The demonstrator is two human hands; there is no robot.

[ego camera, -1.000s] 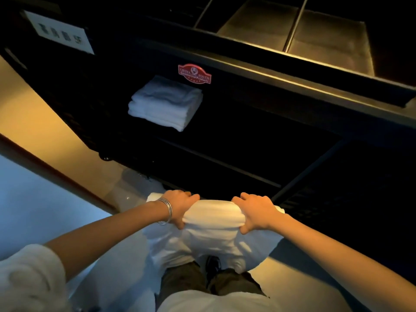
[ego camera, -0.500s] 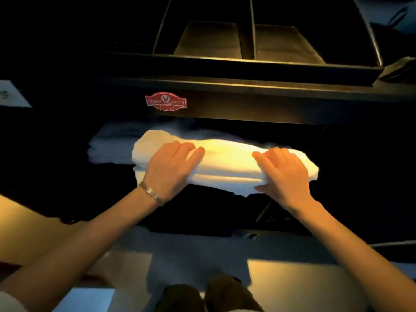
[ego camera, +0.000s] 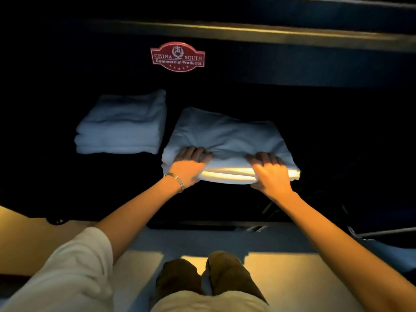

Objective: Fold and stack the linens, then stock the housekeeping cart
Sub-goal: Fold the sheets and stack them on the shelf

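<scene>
folded white linen (ego camera: 227, 140) lying on the dark cart shelf (ego camera: 337, 136), below and right of the red label (ego camera: 177, 56). near edge at the shelf front, catching warm light. second stack of folded towels (ego camera: 122, 124) directly below the label, just beside the linen on its left, a narrow gap between.

left hand (ego camera: 188, 164) on the linen's near left corner, fingers (ego camera: 191, 152) laid over the top and bunching the cloth a little; thumb hidden, so cannot tell if pinching underneath. thin bracelets at that wrist. right hand (ego camera: 269, 172) on the near right part, fingers spread and fairly straight over the top layer, thumb down at the front edge. looks like pressing or pushing rather than a closed grip.

handling, by judgement: soft, limp, light for its bulk, not fragile, not slippery. layers likely to slide apart and sag in the middle if lifted from one end. best taken at both near corners, all layers together, or pushed flat from the front edge. loose wrinkle between the hands probably wants smoothing.

shelf very dark, depth and back wall not readable. metal rail above the label. pale floor (ego camera: 292, 278) below the shelf, lit in warm patches; dim room overall. shoes and a white sleeve at bottom of view.
</scene>
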